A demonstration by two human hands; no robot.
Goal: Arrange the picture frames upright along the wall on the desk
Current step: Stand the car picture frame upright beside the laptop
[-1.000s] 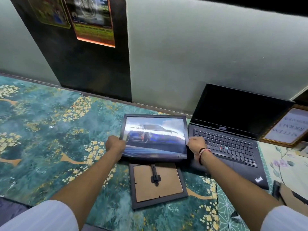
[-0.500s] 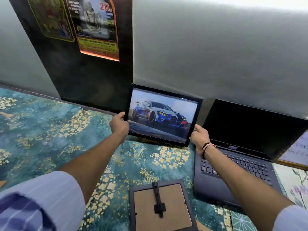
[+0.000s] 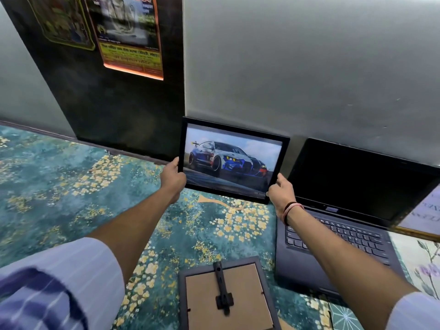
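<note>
Both hands held the black-framed picture of a blue and silver racing car (image 3: 234,160) by its lower corners: the left hand (image 3: 172,179) had its fingers closed on the bottom-left edge, the right hand (image 3: 279,190) pinched the bottom-right corner. The frame stood nearly upright, close to the grey wall (image 3: 297,67) and just left of the open black laptop (image 3: 345,198); whether its bottom edge touched the teal, gold-flowered desk cover (image 3: 71,186) could not be told. To place it well, the bottom edge should probably be set down first, clear of the laptop lid, then the top leaned back gently before either grip loosened, since the smooth cover might let it slide. A second dark frame lying face down with its cardboard back and stand showing (image 3: 227,296) was not yet stood up. The orange-edged poster (image 3: 129,32) on the dark panel carried small script too blurred to read, as did the gold-edged frame of lettering (image 3: 426,213) at the far right.
</note>
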